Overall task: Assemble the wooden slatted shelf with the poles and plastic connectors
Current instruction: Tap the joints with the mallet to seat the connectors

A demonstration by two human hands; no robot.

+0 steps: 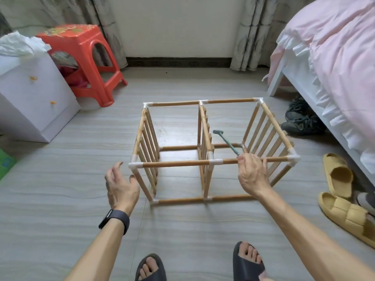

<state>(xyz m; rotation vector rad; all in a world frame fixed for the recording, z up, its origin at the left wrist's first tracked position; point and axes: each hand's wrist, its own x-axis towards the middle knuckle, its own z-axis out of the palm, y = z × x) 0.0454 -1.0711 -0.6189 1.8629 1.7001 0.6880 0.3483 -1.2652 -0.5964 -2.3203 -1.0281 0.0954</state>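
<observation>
Crosswise on the floor (60, 199), the shelf frame (205, 126) has its near top pole (176, 164) gripped, with a green mallet (225, 139), by the right hand (252, 175), while the empty, spread-fingered left hand (121, 187) hovers beside its left corner connector (135, 165)

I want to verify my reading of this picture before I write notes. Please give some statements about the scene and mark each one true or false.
1. The right hand holds a small green hammer by its handle. True.
2. The left hand grips the white plastic corner connector of the wooden slatted shelf frame. False: its fingers are spread and hold nothing; it is beside that corner.
3. The frame has three slatted panels standing upright. True.
4. The red plastic stool stands beside the pink bed. False: it stands far left, by the white cabinet; the bed is on the right.
</observation>
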